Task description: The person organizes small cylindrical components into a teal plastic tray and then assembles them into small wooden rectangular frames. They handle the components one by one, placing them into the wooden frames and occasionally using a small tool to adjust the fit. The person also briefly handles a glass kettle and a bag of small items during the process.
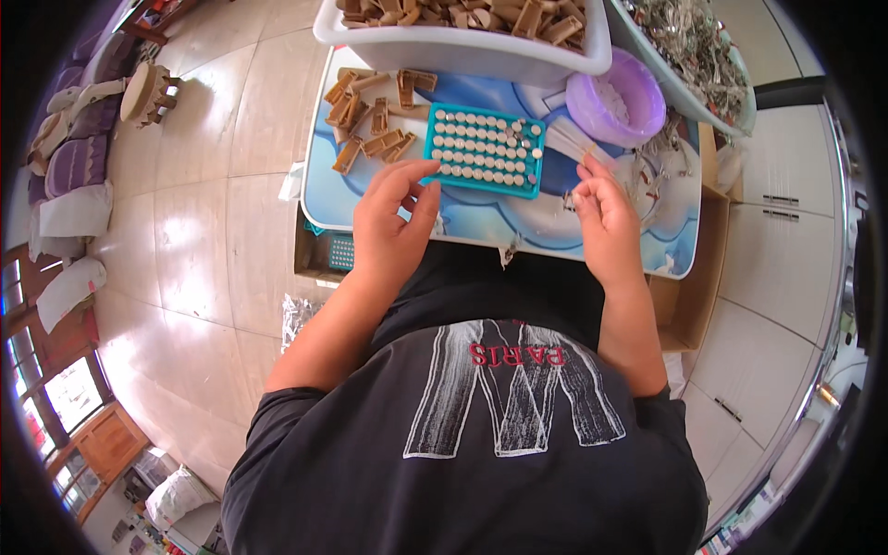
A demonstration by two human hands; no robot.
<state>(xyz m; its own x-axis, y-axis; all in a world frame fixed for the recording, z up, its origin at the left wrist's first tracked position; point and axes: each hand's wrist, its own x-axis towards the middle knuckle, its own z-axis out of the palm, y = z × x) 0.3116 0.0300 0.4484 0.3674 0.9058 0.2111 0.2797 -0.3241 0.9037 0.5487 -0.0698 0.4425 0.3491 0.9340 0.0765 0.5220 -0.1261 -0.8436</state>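
A teal tray [431, 139] holds rows of small round whitish pieces, with a few silvery ones at its right end. At its near left corner is my left hand [393, 217]; the fingers are curved, and a gap shows between index finger and thumb. To the right of the tray, my right hand [606, 217] is pinched at the fingertips, where a small metal piece [569, 200] shows. A bundle of thin white strips [573, 139] lies just beyond that hand. Loose brown plastic parts [380, 116] are scattered left of the tray.
A white bin [462, 48] full of brown parts stands at the far side. Right of it are a purple bowl [636, 125] with whitish contents and a pale green tub [740, 111] heaped with tangled metal pieces. More metal pieces lie on the blue patterned table [324, 199].
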